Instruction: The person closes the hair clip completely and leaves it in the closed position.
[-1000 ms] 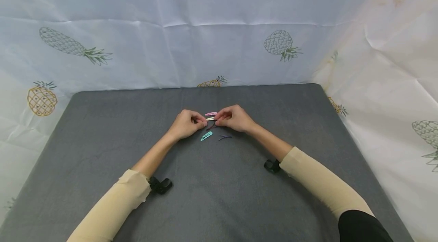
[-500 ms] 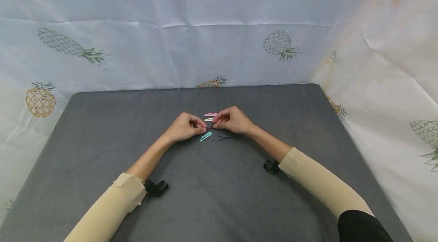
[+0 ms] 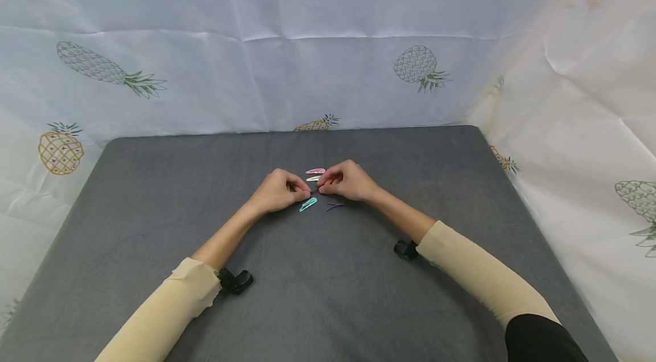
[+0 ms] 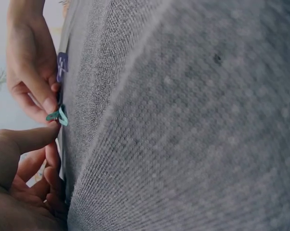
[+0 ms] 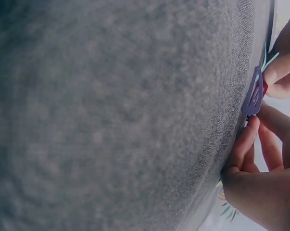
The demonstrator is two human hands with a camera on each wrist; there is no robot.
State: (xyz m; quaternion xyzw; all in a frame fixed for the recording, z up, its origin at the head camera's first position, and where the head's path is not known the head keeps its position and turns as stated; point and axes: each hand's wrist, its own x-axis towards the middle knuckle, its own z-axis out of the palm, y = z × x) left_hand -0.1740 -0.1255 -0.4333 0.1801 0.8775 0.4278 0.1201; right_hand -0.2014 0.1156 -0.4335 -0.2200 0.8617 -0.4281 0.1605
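At the middle of the far half of the table, my left hand and right hand face each other. Their fingertips pinch opposite ends of a small dark red hair clip, mostly hidden by the fingers. A bit of the red clip shows in the right wrist view. Just in front of the left fingertips lies a teal snap clip. A purple snap clip, its halves spread apart, rests below the right hand. Beyond the fingers lie a cream clip and a pink clip.
Dark grey cloth covers the table. A white curtain printed with pineapples hangs behind it and along the sides. Black wrist mounts stick out from both cream sleeves.
My left hand has shifted slightly down toward the teal clip, and its fingertips have come to the red clip's end. The right hand has moved slightly down and left. The other clips lie still.
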